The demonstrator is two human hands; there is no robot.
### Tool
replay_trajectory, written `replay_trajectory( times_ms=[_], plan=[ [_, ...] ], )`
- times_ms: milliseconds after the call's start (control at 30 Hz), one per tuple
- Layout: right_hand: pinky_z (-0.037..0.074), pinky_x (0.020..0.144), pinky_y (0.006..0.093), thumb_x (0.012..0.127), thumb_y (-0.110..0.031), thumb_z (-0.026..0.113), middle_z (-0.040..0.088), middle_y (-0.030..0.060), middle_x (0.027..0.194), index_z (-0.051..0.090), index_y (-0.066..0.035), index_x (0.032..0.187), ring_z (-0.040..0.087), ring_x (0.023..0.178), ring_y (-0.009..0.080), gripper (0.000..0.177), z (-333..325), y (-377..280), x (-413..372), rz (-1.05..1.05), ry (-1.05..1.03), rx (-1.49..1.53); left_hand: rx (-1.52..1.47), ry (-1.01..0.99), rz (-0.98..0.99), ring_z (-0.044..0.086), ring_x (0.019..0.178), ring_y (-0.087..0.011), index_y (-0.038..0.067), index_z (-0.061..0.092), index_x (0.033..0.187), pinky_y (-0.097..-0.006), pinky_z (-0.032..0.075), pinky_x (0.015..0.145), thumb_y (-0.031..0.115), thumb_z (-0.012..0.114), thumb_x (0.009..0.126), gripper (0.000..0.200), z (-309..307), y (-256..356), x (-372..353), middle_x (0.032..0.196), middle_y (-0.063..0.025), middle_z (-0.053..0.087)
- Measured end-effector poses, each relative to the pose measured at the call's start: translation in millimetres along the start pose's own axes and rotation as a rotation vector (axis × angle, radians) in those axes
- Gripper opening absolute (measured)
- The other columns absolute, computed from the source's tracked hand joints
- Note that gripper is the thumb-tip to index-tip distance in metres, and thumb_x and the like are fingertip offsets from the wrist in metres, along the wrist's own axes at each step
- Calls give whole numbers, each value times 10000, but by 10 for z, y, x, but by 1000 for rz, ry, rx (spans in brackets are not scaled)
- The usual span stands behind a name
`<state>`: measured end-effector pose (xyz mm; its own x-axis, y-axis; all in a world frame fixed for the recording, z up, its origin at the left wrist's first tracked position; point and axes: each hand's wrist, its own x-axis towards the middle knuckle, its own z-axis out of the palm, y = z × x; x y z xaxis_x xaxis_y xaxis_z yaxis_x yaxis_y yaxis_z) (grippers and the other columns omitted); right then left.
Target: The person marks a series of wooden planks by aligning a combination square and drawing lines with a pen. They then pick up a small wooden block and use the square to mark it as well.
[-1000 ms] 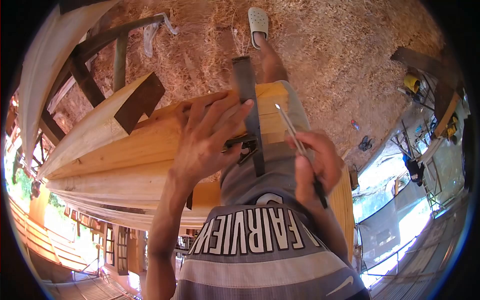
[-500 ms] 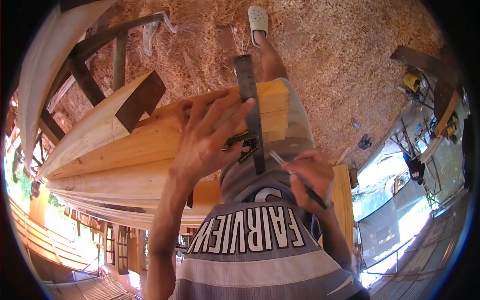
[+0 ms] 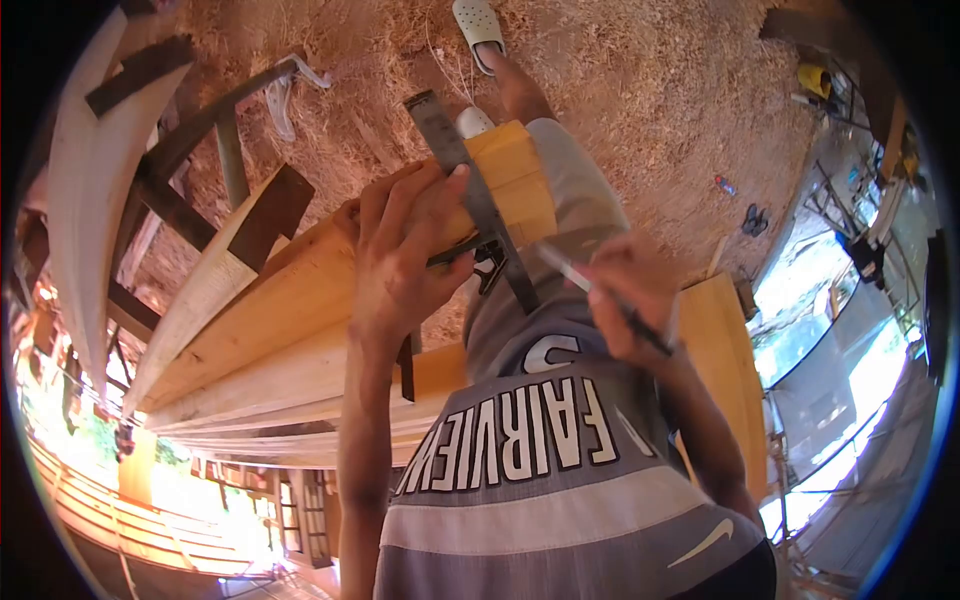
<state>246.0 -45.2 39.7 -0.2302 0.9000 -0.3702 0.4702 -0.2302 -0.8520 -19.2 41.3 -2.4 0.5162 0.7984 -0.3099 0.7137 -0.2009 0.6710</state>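
A dark combination square [image 3: 484,205] lies across the end of a light wooden beam [image 3: 520,185], its blade sticking out past both edges. My left hand [image 3: 400,235] presses it there, a fingertip on the blade and the thumb by the square's head, the other fingers over the timber. My right hand [image 3: 637,290], smeared by motion, is closed around a slim tool [image 3: 566,266] with a pale shaft and a dark rear end. The shaft points at the square's blade from a short distance to its right; the tool's exact kind is blurred.
More long boards [image 3: 290,385] are stacked beside the beam on the left. A tapered timber with a dark end [image 3: 275,215] rests near them. Wood shavings [image 3: 650,110] cover the ground, and another wooden piece [image 3: 725,370] stands at my right.
My view has turned, so the beam and square appear tilted and further left and up. My right hand with the slim tool has risen slightly; my left hand keeps its hold on the square.
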Motion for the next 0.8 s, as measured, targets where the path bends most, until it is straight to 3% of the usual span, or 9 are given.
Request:
replay_trajectory(
  times_ms=[67, 100, 167, 300, 367, 500, 567, 700, 800],
  plan=[
    [508, 815, 412, 869, -63, 625, 739, 114, 921, 713, 2, 1092, 631, 895, 302, 248, -74, -128, 506, -12, 210, 21, -50, 52, -20, 544, 1246, -271, 209, 638, 1399, -471, 337, 1028, 101, 870, 544, 892, 50, -31, -26, 1361, -36, 589],
    [508, 815, 412, 869, -63, 625, 739, 114, 921, 713, 2, 1092, 631, 895, 302, 248, -4, -70, 700, -10, 230, 24, -43, 45, -2, 544, 1246, -271, 209, 638, 1399, -471, 337, 1028, 101, 870, 544, 892, 55, -28, -29, 1361, -36, 589],
    [504, 817, 396, 881, -49, 621, 734, 110, 905, 721, -12, 1079, 631, 855, 284, 225, 100, -7, 989, -210, 208, -56, -16, 19, -20, 536, 1252, -287, 190, 632, 1399, -462, 340, 1050, 89, 865, 549, 887, 28, -46, -14, 1367, -58, 585],
    [495, 757, 377, 887, -123, 649, 672, 101, 832, 711, -58, 1002, 616, 890, 284, 146, 211, 25, 338, -121, 261, 49, 5, 15, 1, 533, 1245, -297, 174, 624, 1403, -461, 340, 1061, 88, 871, 545, 897, 35, -66, -36, 1358, -74, 586],
    [488, 758, 375, 913, -131, 633, 668, 103, 845, 700, -64, 1047, 614, 878, 273, 164, 51, 37, 49, -32, -33, 13, 31, 29, 1, 530, 1241, -304, 167, 620, 1409, -455, 342, 1065, 88, 874, 550, 899, 26, -71, -9, 1351, -80, 588],
    [478, 807, 378, 886, -105, 666, 683, 79, 866, 723, -19, 1091, 608, 871, 274, 230, -23, -20, 586, 40, 71, 79, 35, 48, 52, 525, 1242, -309, 167, 609, 1421, -452, 339, 1072, 91, 874, 571, 894, 61, -99, -11, 1353, -81, 589],
    [463, 809, 365, 905, -116, 659, 658, 81, 866, 727, -21, 1088, 600, 894, 271, 218, 126, -27, 943, -130, 271, 125, 39, 31, 29, 521, 1247, -316, 164, 601, 1427, -458, 342, 1066, 98, 870, 593, 880, 51, -96, -16, 1370, -85, 585],
    [457, 826, 350, 920, -108, 660, 660, 92, 901, 728, -19, 1085, 601, 924, 259, 200, 440, 149, 518, -171, 298, 47, 14, 53, 17, 520, 1254, -312, 165, 598, 1429, -465, 338, 1059, 107, 878, 594, 882, 84, -121, -33, 1377, -83, 585],
    [477, 776, 393, 926, -154, 654, 611, 104, 832, 709, -69, 1091, 604, 864, 296, 193, 319, 208, 1, -135, 233, 10, 108, 23, 16, 521, 1269, -322, 130, 574, 1458, -470, 362, 1111, 83, 844, 618, 883, 46, -75, -36, 1376, -113, 571]
  ],
)
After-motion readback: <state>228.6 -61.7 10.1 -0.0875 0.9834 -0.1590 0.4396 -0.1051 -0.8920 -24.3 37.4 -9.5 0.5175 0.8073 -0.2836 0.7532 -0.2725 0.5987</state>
